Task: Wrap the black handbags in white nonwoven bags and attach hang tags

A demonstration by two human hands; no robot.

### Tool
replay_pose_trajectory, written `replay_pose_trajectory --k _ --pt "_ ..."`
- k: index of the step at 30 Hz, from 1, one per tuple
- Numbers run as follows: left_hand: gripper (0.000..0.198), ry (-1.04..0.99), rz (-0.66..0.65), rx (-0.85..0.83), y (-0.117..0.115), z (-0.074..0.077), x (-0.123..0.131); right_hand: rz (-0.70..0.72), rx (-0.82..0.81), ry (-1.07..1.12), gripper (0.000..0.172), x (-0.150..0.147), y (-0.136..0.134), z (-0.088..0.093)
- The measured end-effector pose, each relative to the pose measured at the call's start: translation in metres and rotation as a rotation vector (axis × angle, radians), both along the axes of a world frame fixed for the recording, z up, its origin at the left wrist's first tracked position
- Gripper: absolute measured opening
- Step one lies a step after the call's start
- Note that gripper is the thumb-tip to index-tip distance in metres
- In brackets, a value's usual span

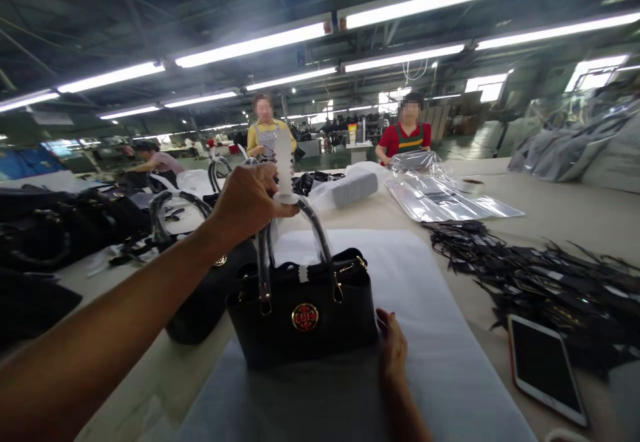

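A black handbag (305,315) with a round red and gold clasp stands upright on a white sheet (430,309) in front of me. My left hand (247,202) is raised above it, fingers closed round the top of the bag's wrapped handles and a strip of white paper (285,162) that sticks up. My right hand (393,349) rests flat against the bag's lower right corner, fingers stretched out.
A second black bag (205,302) leans behind the first, with more bags (60,229) piled at left. A heap of black straps (545,275) and a tablet (545,369) lie at right. Clear plastic bags (440,199) lie further back, where two people stand.
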State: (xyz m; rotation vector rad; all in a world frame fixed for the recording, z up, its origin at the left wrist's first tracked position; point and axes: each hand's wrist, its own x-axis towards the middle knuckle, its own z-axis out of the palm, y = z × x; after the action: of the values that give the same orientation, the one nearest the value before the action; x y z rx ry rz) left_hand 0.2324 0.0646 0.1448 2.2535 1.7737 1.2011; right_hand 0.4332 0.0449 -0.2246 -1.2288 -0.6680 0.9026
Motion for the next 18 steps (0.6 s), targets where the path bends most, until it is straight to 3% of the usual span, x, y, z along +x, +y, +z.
replay_pose_trajectory --k 6,12,15,18 --pt "0.051 -0.331 -0.061 0.109 0.006 0.015 0.0 -0.028 -0.018 0.034 0.062 0.0 -0.001 0.008" --pt "0.052 -0.422 -0.104 0.159 0.006 0.03 0.005 -0.053 -0.021 0.095 0.059 -0.001 0.001 0.006" --pt "0.055 -0.436 -0.152 0.163 0.007 0.027 0.003 -0.07 -0.044 0.128 0.062 -0.002 0.004 0.003" --pt "0.05 -0.404 -0.156 0.153 0.003 0.012 0.002 -0.084 -0.091 0.148 0.067 -0.001 0.005 0.002"
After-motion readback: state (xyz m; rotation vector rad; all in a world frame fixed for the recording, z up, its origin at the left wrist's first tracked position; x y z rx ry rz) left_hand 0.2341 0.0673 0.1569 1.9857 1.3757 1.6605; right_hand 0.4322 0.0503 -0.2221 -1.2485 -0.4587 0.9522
